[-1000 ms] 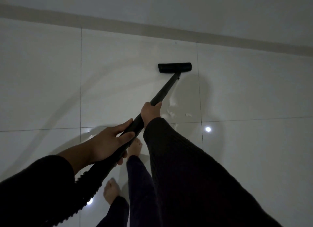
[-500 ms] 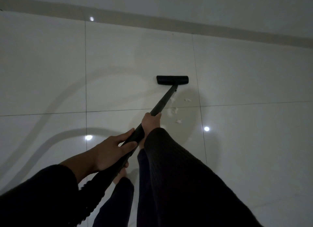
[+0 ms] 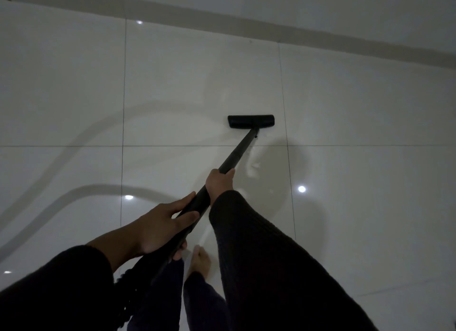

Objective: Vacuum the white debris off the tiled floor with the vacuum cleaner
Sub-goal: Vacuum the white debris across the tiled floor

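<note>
The vacuum cleaner's black floor head [image 3: 251, 121] lies flat on the glossy white tiled floor [image 3: 74, 96], ahead of me. Its black tube [image 3: 240, 151] slants back toward me. My right hand [image 3: 219, 182] is closed around the tube further up. My left hand [image 3: 161, 226] grips the tube lower down, close to the ribbed hose [image 3: 128, 285]. Small bits of white debris [image 3: 255, 165] lie on the floor just right of the tube, between the head and my right hand. A few more specks sit right behind the head.
A grey skirting band [image 3: 320, 38] runs along the wall beyond the floor head. My bare foot [image 3: 199, 260] and dark trouser legs are below the hands. Bright light spots [image 3: 301, 189] reflect off the tiles.
The floor head has been pulled back from near the wall toward me, across the tile. Some debris bits seen to the right of the tube are gone. Both hands keep their grip.
</note>
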